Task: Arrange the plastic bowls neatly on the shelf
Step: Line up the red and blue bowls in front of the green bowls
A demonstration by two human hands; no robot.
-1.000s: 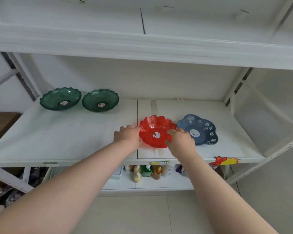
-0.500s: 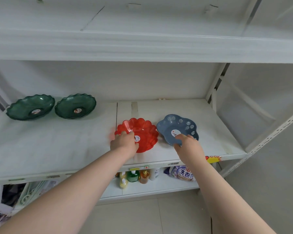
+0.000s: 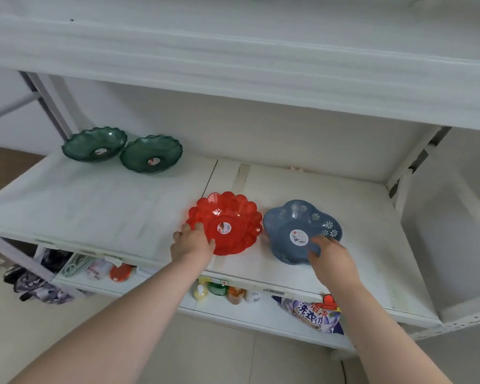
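Shelving comes first: the white shelf (image 3: 94, 206) carries all four bowls, with another board above it and a lower one below. On that lower board, under and between the two wrists, stand small bottles (image 3: 225, 292), and a printed detergent bag (image 3: 313, 317) lies just below the right wrist.

Next in size are the bowls. The red bowl (image 3: 233, 217), scalloped and see-through, sits near the front edge; the left hand (image 3: 191, 245) is on its near-left rim, thumb inside the bowl and fingers (image 3: 179, 235) curled over the outer edge, closed on the rim in a pinch. The blue bowl (image 3: 297, 220), with white flowers printed along its far side, sits just right of the red one, their rims close but apart. The right hand (image 3: 333, 259) is on its near rim, thumb reaching in beside the round sticker (image 3: 299, 236) at the centre; the other fingers are hidden behind the rim, so the hold looks like a grip on the edge, though how tightly it closes cannot be told.

Well beyond the left fingers, at the back left corner, two green bowls (image 3: 94, 145) (image 3: 151, 155) sit side by side, rims touching or nearly so.
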